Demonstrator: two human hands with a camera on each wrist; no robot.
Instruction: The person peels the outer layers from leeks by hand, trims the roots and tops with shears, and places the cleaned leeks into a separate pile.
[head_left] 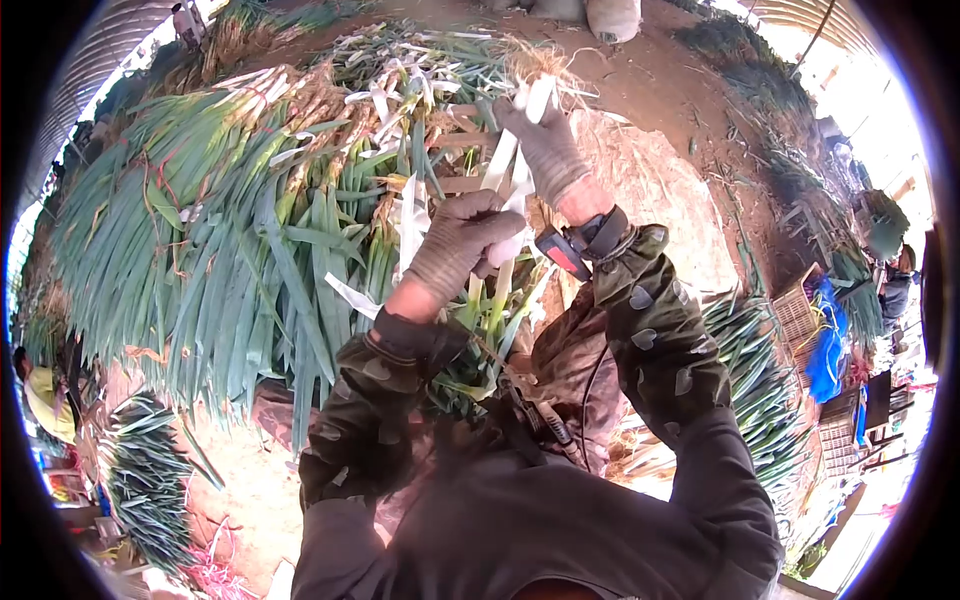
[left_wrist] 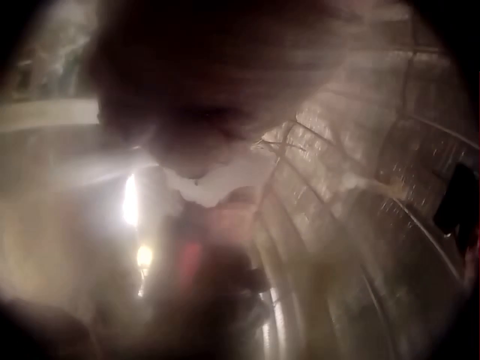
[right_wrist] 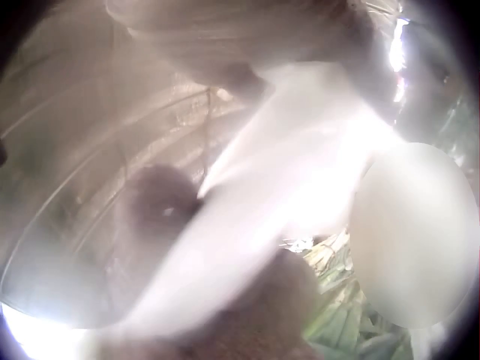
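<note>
In the head view the gloved right hand [head_left: 548, 150] grips white leek stalks [head_left: 501, 160] near their roots. Lower and to its left, the gloved left hand [head_left: 458, 243] has curled fingers pinching a pale strip [head_left: 516, 203] beside the stalks. The left wrist view is blurred: the dark left hand [left_wrist: 202, 82] covers its top, with a white piece [left_wrist: 225, 180] below. Across the right wrist view a bright white strip [right_wrist: 255, 195] runs beneath the right hand [right_wrist: 247, 37]. Exactly where the fingertips meet the strip is hidden.
A wide heap of green leeks [head_left: 220, 230] spreads at the left. More leeks [head_left: 150, 480] lie at lower left and others [head_left: 760, 390] at right. Wicker baskets [head_left: 797, 320] with blue plastic [head_left: 828, 345] stand at far right. Pale sacks [head_left: 613, 18] sit at the top.
</note>
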